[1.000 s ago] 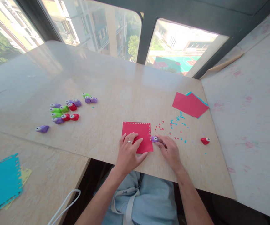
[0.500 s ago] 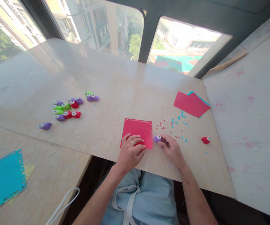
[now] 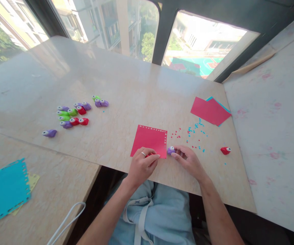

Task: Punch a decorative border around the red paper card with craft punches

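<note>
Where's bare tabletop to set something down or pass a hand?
Bare: the table between the punch cluster and the red paper stack, toward the windows. Crowded: confetti right of the red sheet, and both hands at the near edge.

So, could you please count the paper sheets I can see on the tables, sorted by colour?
Red paper sheets: 2, the punched red square sheet held by the left hand and the plain red sheet far right
Blue paper sheets: 2, the blue sheet under the red and the punched blue sheet
Yellow paper sheets: 1, the yellow sheet
Total: 5 visible
</note>
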Demonstrator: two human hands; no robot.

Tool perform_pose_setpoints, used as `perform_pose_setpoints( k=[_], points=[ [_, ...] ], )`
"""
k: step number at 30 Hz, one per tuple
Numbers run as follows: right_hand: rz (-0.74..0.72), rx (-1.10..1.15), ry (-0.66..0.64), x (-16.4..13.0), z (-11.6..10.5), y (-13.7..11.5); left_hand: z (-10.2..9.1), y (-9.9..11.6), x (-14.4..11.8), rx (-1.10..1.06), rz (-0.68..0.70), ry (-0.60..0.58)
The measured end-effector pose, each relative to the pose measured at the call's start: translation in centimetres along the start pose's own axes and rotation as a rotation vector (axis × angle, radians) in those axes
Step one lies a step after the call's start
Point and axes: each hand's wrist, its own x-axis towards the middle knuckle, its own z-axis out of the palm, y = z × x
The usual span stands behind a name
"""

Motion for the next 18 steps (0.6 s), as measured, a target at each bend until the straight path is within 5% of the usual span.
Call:
perform_pose_setpoints(
  k=[18],
  points=[
    [-0.017,0.013,0.0,-0.1,0.14,-0.05,0.25,-0.04,0.07,0.003,0.09,-0.016]
  ],
)
